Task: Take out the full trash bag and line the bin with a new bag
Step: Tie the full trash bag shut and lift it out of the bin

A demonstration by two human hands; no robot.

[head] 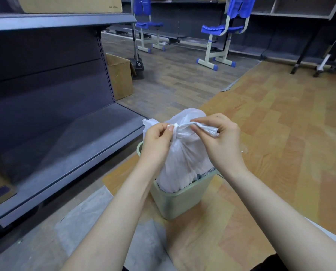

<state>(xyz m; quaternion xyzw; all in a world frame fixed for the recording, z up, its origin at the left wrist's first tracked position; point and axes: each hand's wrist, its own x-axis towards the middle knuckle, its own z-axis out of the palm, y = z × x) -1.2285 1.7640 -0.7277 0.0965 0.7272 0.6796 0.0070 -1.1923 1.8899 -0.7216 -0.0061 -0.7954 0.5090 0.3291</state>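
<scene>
Both hands pinch the white trash bag's (182,153) knotted neck: left hand (157,137) left, right hand (220,141) right, above the green bin (179,200).

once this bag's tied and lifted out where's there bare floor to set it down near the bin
Bare wooden floor lies right of the green bin, out toward the blue chair; that is the widest patch. A narrower strip runs between bin and grey shelf unit. It is crowded over the bin itself: left hand and right hand pinch the white trash bag at its knot.
</scene>
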